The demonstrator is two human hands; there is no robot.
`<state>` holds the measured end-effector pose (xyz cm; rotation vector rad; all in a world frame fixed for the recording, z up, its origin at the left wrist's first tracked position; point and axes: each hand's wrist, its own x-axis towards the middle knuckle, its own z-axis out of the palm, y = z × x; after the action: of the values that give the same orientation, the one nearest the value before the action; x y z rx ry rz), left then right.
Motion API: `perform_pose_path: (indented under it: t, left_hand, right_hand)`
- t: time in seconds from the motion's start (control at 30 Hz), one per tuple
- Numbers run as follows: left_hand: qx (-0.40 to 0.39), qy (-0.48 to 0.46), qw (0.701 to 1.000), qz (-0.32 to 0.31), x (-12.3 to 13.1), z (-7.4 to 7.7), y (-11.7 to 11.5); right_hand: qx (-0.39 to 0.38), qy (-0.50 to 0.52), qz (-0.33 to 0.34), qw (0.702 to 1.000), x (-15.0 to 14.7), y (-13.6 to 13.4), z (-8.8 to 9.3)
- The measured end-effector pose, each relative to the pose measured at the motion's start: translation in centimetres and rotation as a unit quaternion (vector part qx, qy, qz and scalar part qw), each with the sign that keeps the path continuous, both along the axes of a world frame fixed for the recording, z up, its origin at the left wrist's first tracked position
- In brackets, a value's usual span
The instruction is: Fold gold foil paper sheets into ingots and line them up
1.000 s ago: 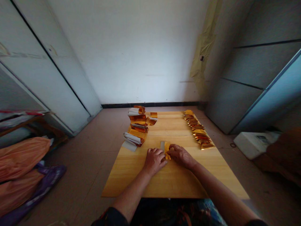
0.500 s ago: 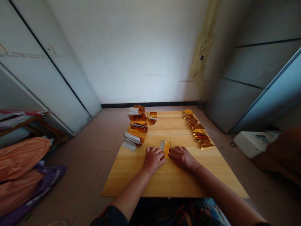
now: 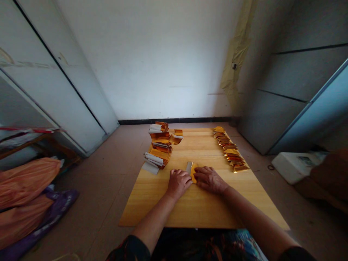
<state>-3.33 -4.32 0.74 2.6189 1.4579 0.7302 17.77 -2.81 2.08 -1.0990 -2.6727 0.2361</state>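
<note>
From the head view, a pale wooden worktop (image 3: 195, 214) serves as the landmark. Near its middle, a folded gold-foil packet (image 3: 193, 172) with a grey-silver strip (image 3: 188, 167) along its left edge lies between the left hand (image 3: 178, 183) and the right hand (image 3: 210, 179). Both hands lie palm-down with their fingers against the packet; the view does not settle whether either grip is pinching it or only pressing on it.

Toward the worktop's far left edge stands a loose stack of gold-and-silver foil strips (image 3: 159, 146), its near end on a grey paper sheet (image 3: 150, 167), with small foil scraps (image 3: 177, 137) just beside it. Along the far right of the worktop runs an overlapping row of folded foil pieces (image 3: 230, 149).

The foil looks thin, so heavy pressure or slipping fingers could crease or tear the packet. A careless sideways sweep of a hand could scatter the row or tip the stack off the edge.

No writing on the foil can be read. Right of the worktop, a white box (image 3: 295, 167) on the floor bears a printed label (image 3: 306, 158), too small to read.
</note>
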Motion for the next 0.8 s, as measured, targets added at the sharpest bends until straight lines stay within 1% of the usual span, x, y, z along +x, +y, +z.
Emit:
perform_pose_path:
  t: [0.17,0.43,0.53,0.67,0.8]
  left_hand:
    - [0.012,-0.007,1.0,0.007,0.2,-0.2,0.1]
    - [0.006,-0.016,1.0,-0.002,-0.2,-0.5,0.0]
    - [0.007,-0.01,1.0,-0.001,-0.2,-0.6,0.1]
    - [0.004,0.001,1.0,0.003,-0.1,-0.3,0.0]
    - [-0.001,0.002,1.0,0.012,0.0,-0.1,0.0]
  right_hand:
    - [0.023,-0.004,-0.004,1.0,0.0,-0.1,-0.3]
    - [0.043,-0.005,-0.019,0.999,-0.7,0.8,-1.4]
    - [0.036,0.007,-0.022,0.999,-0.8,0.7,-1.0]
    - [0.002,0.032,-0.014,0.999,-0.4,0.6,-0.1]
    - [-0.007,0.043,-0.003,0.999,0.2,0.6,-0.3]
